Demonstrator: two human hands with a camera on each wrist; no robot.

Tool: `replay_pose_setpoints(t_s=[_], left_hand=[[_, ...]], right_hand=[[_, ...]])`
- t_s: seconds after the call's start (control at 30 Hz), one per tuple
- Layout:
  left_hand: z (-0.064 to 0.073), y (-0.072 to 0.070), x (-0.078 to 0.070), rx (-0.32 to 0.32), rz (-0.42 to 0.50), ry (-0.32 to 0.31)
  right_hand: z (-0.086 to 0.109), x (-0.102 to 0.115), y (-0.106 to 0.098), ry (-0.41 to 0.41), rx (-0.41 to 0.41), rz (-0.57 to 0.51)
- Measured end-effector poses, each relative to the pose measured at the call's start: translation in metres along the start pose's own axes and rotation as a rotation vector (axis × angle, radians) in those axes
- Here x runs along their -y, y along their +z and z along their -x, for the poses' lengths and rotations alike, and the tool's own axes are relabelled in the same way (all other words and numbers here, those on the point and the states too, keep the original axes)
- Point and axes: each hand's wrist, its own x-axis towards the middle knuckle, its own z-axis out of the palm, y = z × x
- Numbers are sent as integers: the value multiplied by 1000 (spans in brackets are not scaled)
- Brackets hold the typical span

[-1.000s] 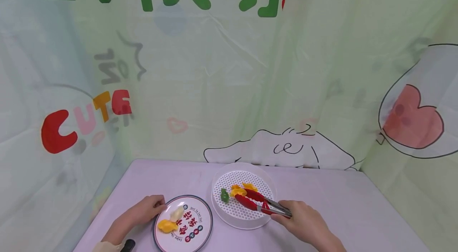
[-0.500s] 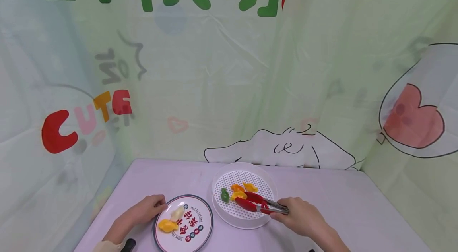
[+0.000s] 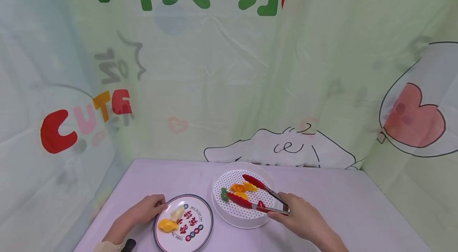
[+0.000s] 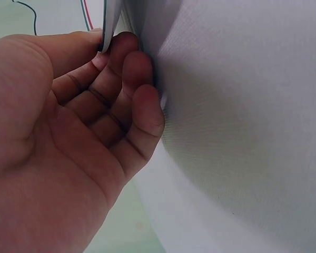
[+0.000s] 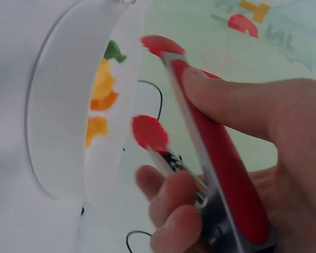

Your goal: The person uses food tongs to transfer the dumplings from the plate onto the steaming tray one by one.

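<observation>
Behind the red-tipped tongs (image 3: 253,206), a partly hidden yellow piece (image 3: 242,195).

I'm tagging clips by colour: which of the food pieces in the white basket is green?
The green piece, leftmost in that basket in the head view; the orange piece and yellow pieces lie to its right.

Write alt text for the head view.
The right hand holds red-tipped tongs open over a round white perforated tray with green, orange and yellow pieces. The left hand pinches a plate bearing one yellow piece and one pale piece.
</observation>
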Motion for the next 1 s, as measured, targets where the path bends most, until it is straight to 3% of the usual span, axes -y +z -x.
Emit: replay_pose_setpoints(t_s=[0.2,0.47,0.57,0.87,1.0], left_hand=[[0,0,2,0,0,0],[0,-2,0,9,15,13],[-1,-2,1,1,11,13],[0,-3,1,-2,10,19],[2,-4,-2,3,13,21]], right_hand=[[3,22,27,-10,-71,-135],[13,50,75,-85,103,-283],[14,63,88,-110,152,-262],[7,88,119,-126,146,-137],[5,91,123,-147,149,-92]])
